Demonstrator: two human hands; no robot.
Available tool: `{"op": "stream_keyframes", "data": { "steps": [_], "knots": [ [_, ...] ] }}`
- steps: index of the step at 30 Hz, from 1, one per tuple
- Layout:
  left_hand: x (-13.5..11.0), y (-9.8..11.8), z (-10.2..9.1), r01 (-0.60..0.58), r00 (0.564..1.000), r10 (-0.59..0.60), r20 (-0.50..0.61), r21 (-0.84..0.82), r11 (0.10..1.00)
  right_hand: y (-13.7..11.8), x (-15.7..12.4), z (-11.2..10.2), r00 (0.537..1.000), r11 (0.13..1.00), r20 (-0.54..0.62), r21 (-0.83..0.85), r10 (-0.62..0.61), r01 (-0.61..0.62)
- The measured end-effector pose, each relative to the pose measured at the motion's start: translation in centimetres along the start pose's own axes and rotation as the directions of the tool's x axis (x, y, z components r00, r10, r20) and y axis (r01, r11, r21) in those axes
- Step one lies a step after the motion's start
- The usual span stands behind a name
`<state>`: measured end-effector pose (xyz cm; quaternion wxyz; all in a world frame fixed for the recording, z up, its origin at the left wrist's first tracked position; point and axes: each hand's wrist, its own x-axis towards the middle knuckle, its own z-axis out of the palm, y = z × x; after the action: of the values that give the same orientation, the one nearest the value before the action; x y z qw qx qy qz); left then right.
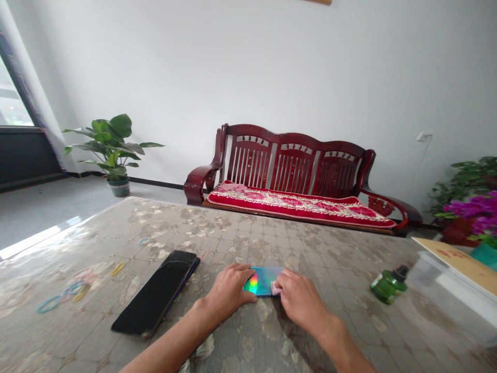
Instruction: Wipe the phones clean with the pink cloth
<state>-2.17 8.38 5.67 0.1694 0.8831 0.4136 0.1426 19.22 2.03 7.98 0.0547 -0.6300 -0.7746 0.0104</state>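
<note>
A shiny blue phone with a rainbow glare lies flat on the table, its ends partly covered by fingers. My left hand grips the left end, thumb on the near edge and fingers along the far one. At the right end, the closed fingers of my right hand hold a small pale pink piece against the phone's surface; its kind does not show clearly. To the left of my left hand lies a long, flat, glossy black object with a dark blue edge beneath it.
Several colored elastic bands are scattered on the left of the patterned tablecloth. A green bottle and a clear plastic box stand at right. Beyond the table are a red wooden bench and a potted plant.
</note>
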Motion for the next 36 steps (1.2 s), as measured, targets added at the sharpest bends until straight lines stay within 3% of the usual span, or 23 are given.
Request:
{"op": "stream_keyframes", "data": {
  "steps": [9, 13, 18, 22, 29, 36],
  "knots": [
    [0.0, -0.2, 0.0, -0.02, 1.0, 0.02, 0.005, 0.001, 1.0, 1.2, -0.1, -0.9, 0.996, 0.997, 0.026, -0.023, 0.08, -0.08],
    [0.0, 0.0, -0.2, -0.015, 1.0, 0.015, -0.004, -0.002, 1.0, -1.0, -0.3, 0.1, 1.0, 0.997, -0.002, 0.068, -0.028, 0.028],
    [-0.1, 0.2, -0.3, -0.033, 0.999, 0.033, -0.006, -0.02, 0.999, -3.5, -0.3, 2.0, 0.978, 0.98, -0.159, 0.123, -0.138, 0.158],
    [-0.2, 0.0, -0.1, -0.022, 1.0, 0.022, 0.003, -0.019, 1.0, -2.1, 0.0, 1.6, 0.98, 0.979, -0.14, 0.125, -0.144, 0.161],
    [0.0, -0.3, 0.1, 0.004, 1.0, -0.004, 0.013, -0.014, 1.0, 1.1, 0.2, 1.3, 0.984, 0.995, -0.166, 0.083, 0.066, -0.053],
    [-0.1, -0.3, 0.1, 0.014, 1.0, -0.014, 0.003, -0.015, 1.0, 0.0, 0.3, 1.3, 0.994, 0.986, -0.102, 0.153, -0.049, 0.064]
  ]
}}
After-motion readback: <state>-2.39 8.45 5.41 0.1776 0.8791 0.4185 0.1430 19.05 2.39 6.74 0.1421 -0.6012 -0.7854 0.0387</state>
